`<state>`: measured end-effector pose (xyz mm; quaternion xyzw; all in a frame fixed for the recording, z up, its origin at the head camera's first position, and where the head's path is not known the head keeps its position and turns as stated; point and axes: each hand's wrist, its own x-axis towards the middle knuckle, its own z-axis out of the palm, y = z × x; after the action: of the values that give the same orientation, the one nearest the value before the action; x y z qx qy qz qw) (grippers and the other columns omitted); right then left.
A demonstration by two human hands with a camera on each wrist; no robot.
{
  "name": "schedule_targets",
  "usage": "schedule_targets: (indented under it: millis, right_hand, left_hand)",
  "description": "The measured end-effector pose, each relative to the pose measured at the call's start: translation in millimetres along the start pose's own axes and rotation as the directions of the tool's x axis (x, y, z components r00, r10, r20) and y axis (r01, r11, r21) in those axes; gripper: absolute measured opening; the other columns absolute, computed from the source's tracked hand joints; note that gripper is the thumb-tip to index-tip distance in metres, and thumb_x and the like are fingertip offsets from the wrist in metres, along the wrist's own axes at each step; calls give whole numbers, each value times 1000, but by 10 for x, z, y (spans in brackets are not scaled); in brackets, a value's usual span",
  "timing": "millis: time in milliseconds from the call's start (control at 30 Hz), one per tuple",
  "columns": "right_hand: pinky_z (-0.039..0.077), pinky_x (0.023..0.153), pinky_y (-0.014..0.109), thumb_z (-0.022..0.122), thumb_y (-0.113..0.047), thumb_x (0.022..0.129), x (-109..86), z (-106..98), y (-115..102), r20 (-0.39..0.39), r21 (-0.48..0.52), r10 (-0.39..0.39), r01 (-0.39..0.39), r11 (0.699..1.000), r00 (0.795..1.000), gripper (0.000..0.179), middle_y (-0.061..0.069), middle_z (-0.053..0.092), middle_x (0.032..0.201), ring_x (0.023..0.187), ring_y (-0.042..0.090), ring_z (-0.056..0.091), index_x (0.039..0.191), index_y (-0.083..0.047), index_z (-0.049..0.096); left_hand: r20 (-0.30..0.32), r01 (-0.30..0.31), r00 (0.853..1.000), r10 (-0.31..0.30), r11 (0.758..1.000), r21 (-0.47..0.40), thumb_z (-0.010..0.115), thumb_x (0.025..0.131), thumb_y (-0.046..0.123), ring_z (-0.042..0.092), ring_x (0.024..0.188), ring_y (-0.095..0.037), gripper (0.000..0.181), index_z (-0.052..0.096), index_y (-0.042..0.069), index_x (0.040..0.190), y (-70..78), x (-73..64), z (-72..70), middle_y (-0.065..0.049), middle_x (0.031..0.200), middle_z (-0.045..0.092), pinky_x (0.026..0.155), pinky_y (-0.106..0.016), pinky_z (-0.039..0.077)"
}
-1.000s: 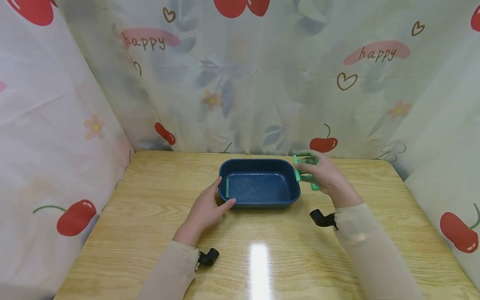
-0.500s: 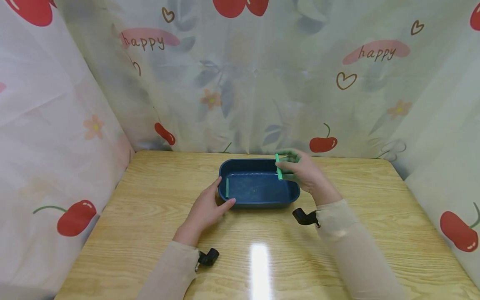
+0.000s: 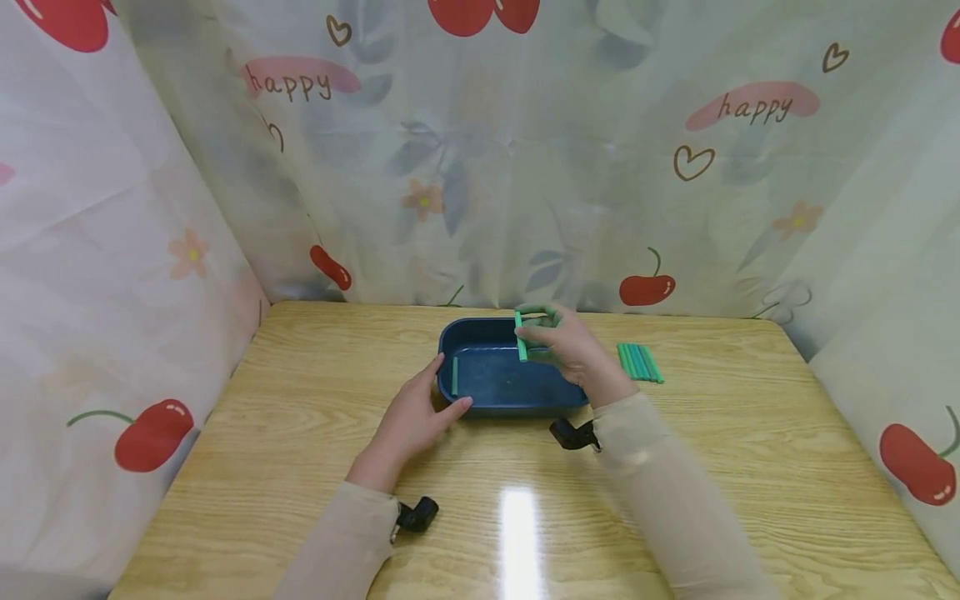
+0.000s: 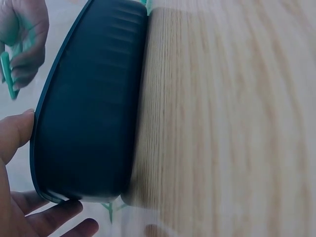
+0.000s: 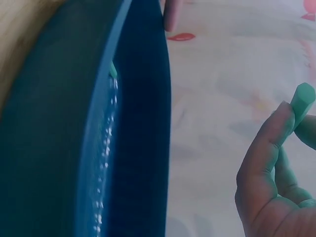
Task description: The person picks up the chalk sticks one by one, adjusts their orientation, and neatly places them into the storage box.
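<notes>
The dark blue rectangular basin (image 3: 517, 411) stands on the table. My left hand (image 3: 408, 421) grips its left end, with the thumb at the near rim and the other fingers round the end wall, as the left wrist view also shows. My right hand (image 3: 567, 348) pinches a slim green stick (image 3: 522, 350) between thumb and fingers, above the middle of the basin. In the right wrist view the held stick's end (image 5: 304, 94) looks faceted. A second green stick (image 3: 454, 377) lies inside the basin along its left end. The right hand hides part of the basin's right side.
A row of several green and teal sticks (image 3: 639, 363) lies side by side on the table, right of the basin. The wooden table (image 3: 300, 400) is bounded at the back and sides by patterned cloth (image 3: 495, 167). Each sleeve carries a small black camera mount (image 3: 573, 433).
My right hand has moved left with the green stick, from beyond the basin's right end to over its middle. The row of sticks has come into full view. My left hand has stayed put.
</notes>
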<state>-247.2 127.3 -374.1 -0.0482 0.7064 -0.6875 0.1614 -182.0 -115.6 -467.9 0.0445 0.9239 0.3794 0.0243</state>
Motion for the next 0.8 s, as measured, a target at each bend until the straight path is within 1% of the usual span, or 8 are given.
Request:
schedule_targets:
  millis: [67,200,300,400,533,633,800]
  right_hand:
    - [58,72,33,63,-4,96,28,46,21,-5,1,8,-8,1000,1000,49,10,60,107,82,18,63,142,3,48]
    - [59,77,40,64,-5,95,95,124,77,-4,-11,28,-28,1000,1000,49,11,60,109,82,19,64,142,0,50]
    - [59,81,45,63,-5,96,143,177,121,-4,-28,41,-41,999,999,49,12,59,109,82,19,63,143,-1,50]
    - [58,82,47,63,-4,96,186,228,171,-10,-36,50,-50,998,999,48,13,58,108,82,19,63,142,0,50]
    - [59,77,41,64,-3,95,251,303,255,-28,-41,54,-55,998,998,45,15,58,109,83,20,62,138,1,53]
    - [58,70,33,66,-4,94,301,353,342,-51,-91,56,-60,994,997,41,16,60,111,84,20,62,134,-1,57]
    - [58,68,31,67,-3,93,395,429,505,-59,-147,83,-91,985,995,40,16,63,110,79,19,65,132,-1,59]
  left_hand:
    - [1,1,1000,-1,1000,-1,67,91,55,33,146,-31,90,24,18,161,2,0,0,-10,160,34,115,-52,32]
    - [3,-2,1000,2,1000,-1,67,91,55,32,146,-30,90,24,18,161,-4,-3,1,-9,160,34,116,-52,32]
    - [5,-16,1000,16,1000,0,67,91,55,33,146,-31,90,24,18,161,-12,-3,0,-10,160,34,116,-52,32]
    - [6,-27,1000,27,1000,3,67,91,56,33,146,-31,90,24,17,161,-11,0,1,-11,160,35,116,-52,32]
    - [6,-22,1000,22,1000,4,66,91,57,33,146,-31,90,24,18,161,-6,2,4,-10,160,34,116,-52,32]
    - [7,-14,1000,14,1000,3,66,91,57,33,146,-31,90,23,18,161,0,-2,5,-10,160,34,115,-53,32]
    - [4,-12,1000,12,1000,0,67,92,55,33,146,-31,89,24,18,161,5,-4,6,-11,160,34,115,-53,31]
